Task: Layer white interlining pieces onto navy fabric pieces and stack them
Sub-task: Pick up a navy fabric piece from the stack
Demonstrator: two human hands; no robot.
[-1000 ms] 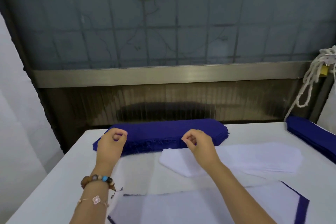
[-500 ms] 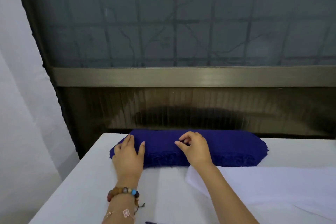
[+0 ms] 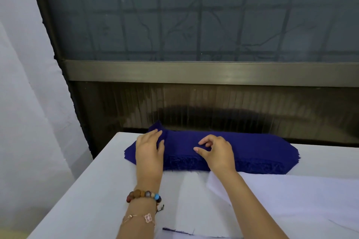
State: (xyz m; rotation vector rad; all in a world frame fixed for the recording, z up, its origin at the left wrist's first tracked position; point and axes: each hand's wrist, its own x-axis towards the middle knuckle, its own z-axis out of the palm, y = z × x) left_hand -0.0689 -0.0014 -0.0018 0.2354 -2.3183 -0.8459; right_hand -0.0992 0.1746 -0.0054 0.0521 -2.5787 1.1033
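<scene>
At the far edge of the worktop [image 3: 97, 190], our left hand [image 3: 148, 150], grip spread flat, presses the navy fabric stack [image 3: 252, 147] where a corner lifts. Our right hand [image 3: 218, 153], loosely curled and empty, is poised mid-stack, seemingly to peel one piece.

The bench [image 3: 87, 190] shows bare in the lower left of the frame, so a hand could slide there. A thin bare strip runs between the two arms, low in the middle. The navy fabric stack [image 3: 252, 153] blocks the middle, with the dark wall [image 3: 213, 106] close behind it. White interlining pieces [image 3: 291, 200] cover the lower right.
</scene>
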